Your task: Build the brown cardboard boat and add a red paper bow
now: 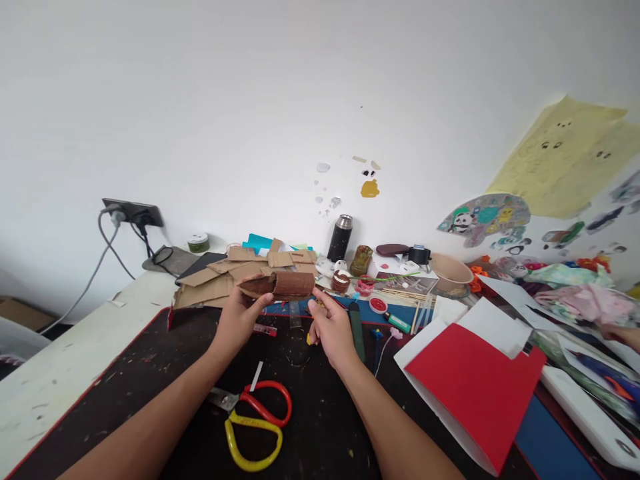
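A brown-painted cardboard piece [295, 285], rolled into a half-tube with a flatter, pointed left end, is held level above the dark mat. My left hand [244, 313] grips its left part, thumb in front. At the right end, my right hand [327, 323] touches the piece with a stretched index finger. Its other fingers are curled, and a small yellow bit shows at their tips; what it belongs to is hidden. Below my hands, scissors [257, 423] with one red and one yellow handle lie on the mat beside a thin white strip [257, 375].
Cardboard scraps [207, 283] are piled behind my left hand. A black flask [341, 238] stands by the wall, near small paint pots [379, 305]. At right lie red paper [475, 387] and a white power strip [585, 413]. Another person's hand [623, 335] shows at the right edge.
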Motion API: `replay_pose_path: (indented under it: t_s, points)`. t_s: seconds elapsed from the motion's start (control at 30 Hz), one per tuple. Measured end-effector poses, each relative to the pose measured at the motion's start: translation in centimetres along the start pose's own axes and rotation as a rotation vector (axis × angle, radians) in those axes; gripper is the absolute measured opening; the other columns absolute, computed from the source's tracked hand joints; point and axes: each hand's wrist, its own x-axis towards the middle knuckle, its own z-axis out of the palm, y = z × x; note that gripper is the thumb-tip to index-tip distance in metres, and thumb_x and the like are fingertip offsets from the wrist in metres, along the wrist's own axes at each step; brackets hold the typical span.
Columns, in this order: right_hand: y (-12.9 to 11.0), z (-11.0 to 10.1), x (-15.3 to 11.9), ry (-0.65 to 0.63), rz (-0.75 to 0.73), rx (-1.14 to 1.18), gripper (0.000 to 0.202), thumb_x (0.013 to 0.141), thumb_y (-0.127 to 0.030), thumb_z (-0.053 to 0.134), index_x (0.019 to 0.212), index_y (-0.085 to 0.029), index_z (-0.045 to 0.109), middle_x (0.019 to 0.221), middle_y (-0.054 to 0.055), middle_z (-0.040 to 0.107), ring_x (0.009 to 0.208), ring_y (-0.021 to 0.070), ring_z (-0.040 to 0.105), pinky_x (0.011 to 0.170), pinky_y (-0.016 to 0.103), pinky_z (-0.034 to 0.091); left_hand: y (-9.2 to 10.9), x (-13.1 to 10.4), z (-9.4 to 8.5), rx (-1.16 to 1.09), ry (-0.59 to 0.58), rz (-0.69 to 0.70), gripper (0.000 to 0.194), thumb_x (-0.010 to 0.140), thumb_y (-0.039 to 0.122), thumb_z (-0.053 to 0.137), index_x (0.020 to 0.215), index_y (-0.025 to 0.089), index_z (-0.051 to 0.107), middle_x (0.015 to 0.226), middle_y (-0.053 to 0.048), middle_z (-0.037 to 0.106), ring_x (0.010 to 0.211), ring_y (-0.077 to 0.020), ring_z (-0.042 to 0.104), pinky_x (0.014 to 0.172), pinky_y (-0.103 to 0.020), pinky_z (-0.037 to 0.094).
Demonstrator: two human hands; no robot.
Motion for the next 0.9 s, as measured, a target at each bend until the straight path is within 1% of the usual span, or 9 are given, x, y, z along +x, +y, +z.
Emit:
replay_pose_path:
  t_s: [0.1, 0.2, 0.33, 0.43, 0.53, 0.67, 0.9]
  points:
    - [-0.06, -0.02, -0.01, -0.003, -0.007, 0.014, 0.092, 0.090, -0.067, 0.076, 0.157, -0.006, 0.061, 0.046, -0.012, 0.048, 0.038, 0.0141, 0.050, 0.042, 0.023, 0.040, -0.19, 0.13, 0.06, -0.005, -0.010, -0.042, 0.069, 0.081, 0.069, 0.086, 0.129, 0.022, 0.069, 0.129, -0.014, 0.080, 0.119, -0.0376, 0.076, 0.104, -0.053, 0.060]
    - [-0.04, -0.05, 0.03, -0.010, -0.009, 0.001, 0.091, 0.091, -0.067, 0.075, 0.156, -0.006, 0.061, 0.047, -0.011, 0.052, 0.039, 0.0143, 0.052, 0.043, 0.023, 0.039, -0.39, 0.13, 0.10, -0.003, -0.016, -0.088, 0.070, 0.080, 0.072, 0.086, 0.126, 0.021, 0.070, 0.122, -0.014, 0.081, 0.111, -0.0378, 0.078, 0.097, -0.053, 0.063]
    - [0.05, -0.06, 0.07, -0.021, 0.014, -0.015, 0.095, 0.091, -0.068, 0.074, 0.160, -0.005, 0.055, 0.051, -0.009, 0.058, 0.041, 0.0149, 0.054, 0.042, 0.022, 0.038, -0.44, 0.09, 0.09, 0.000, -0.028, -0.128, 0.072, 0.078, 0.072, 0.088, 0.125, 0.020, 0.071, 0.120, -0.014, 0.081, 0.107, -0.0377, 0.078, 0.095, -0.053, 0.063]
    - [0.12, -0.08, 0.10, -0.033, 0.017, -0.022, 0.099, 0.090, -0.069, 0.074, 0.163, -0.006, 0.052, 0.051, -0.009, 0.059, 0.042, 0.0149, 0.055, 0.042, 0.022, 0.038, -0.27, 0.17, 0.12, -0.005, -0.040, -0.146, 0.073, 0.076, 0.074, 0.088, 0.123, 0.020, 0.073, 0.119, -0.014, 0.082, 0.106, -0.0375, 0.079, 0.094, -0.053, 0.063]
    - [0.15, -0.14, 0.11, -0.037, 0.009, -0.033, 0.100, 0.090, -0.070, 0.074, 0.164, -0.006, 0.053, 0.051, -0.009, 0.058, 0.042, 0.0146, 0.055, 0.042, 0.022, 0.038, -0.03, 0.27, 0.17, -0.018, -0.040, -0.154, 0.073, 0.073, 0.075, 0.089, 0.119, 0.021, 0.073, 0.117, -0.013, 0.083, 0.109, -0.0384, 0.078, 0.095, -0.052, 0.063]
    - [0.08, -0.19, 0.04, -0.029, 0.002, -0.053, 0.099, 0.090, -0.070, 0.074, 0.163, -0.007, 0.054, 0.051, -0.009, 0.058, 0.042, 0.0147, 0.055, 0.042, 0.022, 0.039, 0.24, 0.30, 0.22, -0.047, -0.047, -0.169, 0.074, 0.071, 0.076, 0.089, 0.118, 0.021, 0.073, 0.111, -0.012, 0.084, 0.102, -0.0380, 0.080, 0.089, -0.051, 0.065]
    - [0.15, -0.11, 0.08, -0.011, 0.002, -0.061, 0.100, 0.089, -0.071, 0.075, 0.163, -0.007, 0.055, 0.051, -0.009, 0.058, 0.043, 0.0154, 0.054, 0.043, 0.023, 0.040, 0.44, 0.25, 0.22, -0.060, -0.037, -0.167, 0.072, 0.070, 0.073, 0.091, 0.117, 0.021, 0.074, 0.112, -0.012, 0.085, 0.106, -0.0388, 0.079, 0.093, -0.052, 0.064]
